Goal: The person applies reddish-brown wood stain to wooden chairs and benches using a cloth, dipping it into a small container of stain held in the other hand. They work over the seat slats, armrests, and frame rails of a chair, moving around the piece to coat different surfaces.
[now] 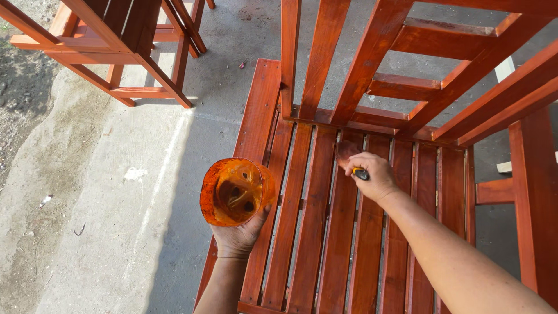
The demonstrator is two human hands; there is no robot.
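head view: our left hand (237,235) cups the bottom of a cut-off plastic container (235,191), fingers curled snug round it, orange-brown stain pooled inside. it hangs over the left edge of the slatted seat (302,221), near side. our right hand (375,174) is closed tight round a paintbrush (350,156), yellow handle tip just showing, bristles touching a slat toward the far end of the seat, just below the backrest rails (372,52). the wood all looks wet red-brown. a second stained frame (122,46) stands far left on the concrete floor (104,203).

risks, as we judge: the container looks tilted toward us, so stain could slop over its rim onto the concrete or our wrist. our right forearm hovers low over the slats and could smear the coat. an overloaded brush could drip through the gaps.
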